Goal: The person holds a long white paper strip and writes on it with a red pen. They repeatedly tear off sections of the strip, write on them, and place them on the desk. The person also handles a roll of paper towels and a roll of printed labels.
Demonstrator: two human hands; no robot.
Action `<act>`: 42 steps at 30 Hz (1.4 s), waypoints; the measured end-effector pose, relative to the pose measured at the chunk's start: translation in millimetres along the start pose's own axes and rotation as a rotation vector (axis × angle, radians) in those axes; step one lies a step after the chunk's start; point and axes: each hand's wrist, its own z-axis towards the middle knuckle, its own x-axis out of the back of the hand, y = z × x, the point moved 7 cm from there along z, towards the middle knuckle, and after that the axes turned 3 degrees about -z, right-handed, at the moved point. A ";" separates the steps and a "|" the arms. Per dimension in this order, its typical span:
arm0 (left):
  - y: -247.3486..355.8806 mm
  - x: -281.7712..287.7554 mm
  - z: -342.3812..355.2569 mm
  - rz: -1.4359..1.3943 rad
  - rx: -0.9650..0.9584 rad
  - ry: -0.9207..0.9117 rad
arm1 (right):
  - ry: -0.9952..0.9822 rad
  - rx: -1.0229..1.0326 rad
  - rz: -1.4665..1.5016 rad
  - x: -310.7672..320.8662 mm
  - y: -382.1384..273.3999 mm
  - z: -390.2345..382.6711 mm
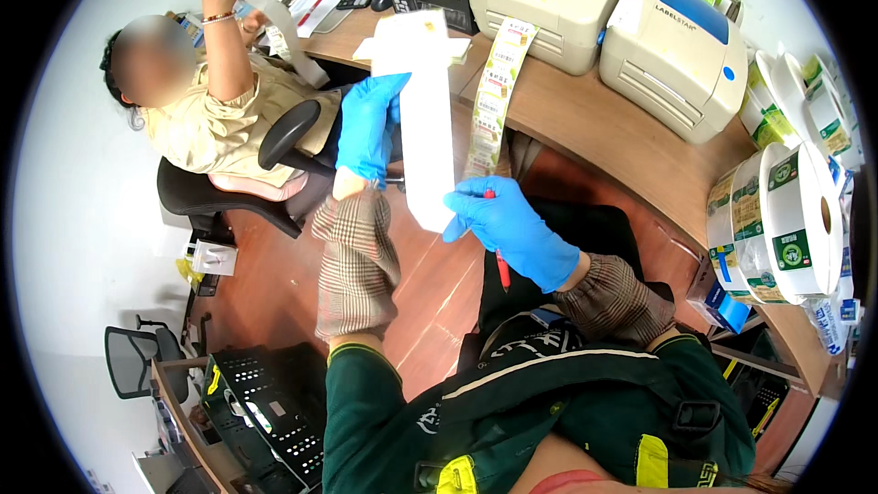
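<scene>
Both my hands wear blue gloves. My left hand (369,128) is closed on the left edge of a long white paper-like strip (426,146), which I hold up in front of me. Flaps stick out sideways near its far end; its exact kind is unclear. My right hand (512,230) pinches the lower right corner of this strip. A red pen (503,271) is tucked in the same hand, its tip pointing down toward me. Just right of the strip, a ribbon of printed labels (494,96) hangs from a label printer (549,5).
A second label printer (675,55) stands on the wooden desk (585,119). Large label rolls (800,224) stand at the right. A seated person (229,119) in a beige top is at the left, arm raised. Black perforated racks (265,412) stand lower left.
</scene>
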 end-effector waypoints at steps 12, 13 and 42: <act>-135.6 31.3 -242.5 -0.328 0.720 -0.138 | -0.008 -0.167 -0.124 19.8 34.0 -25.8; -122.8 1.5 -237.6 -0.527 0.634 -0.152 | 0.019 -0.142 -0.188 21.6 36.1 -32.0; -49.2 -74.3 -171.5 0.355 -0.178 -0.375 | -0.044 0.423 -0.231 19.2 -72.9 -80.3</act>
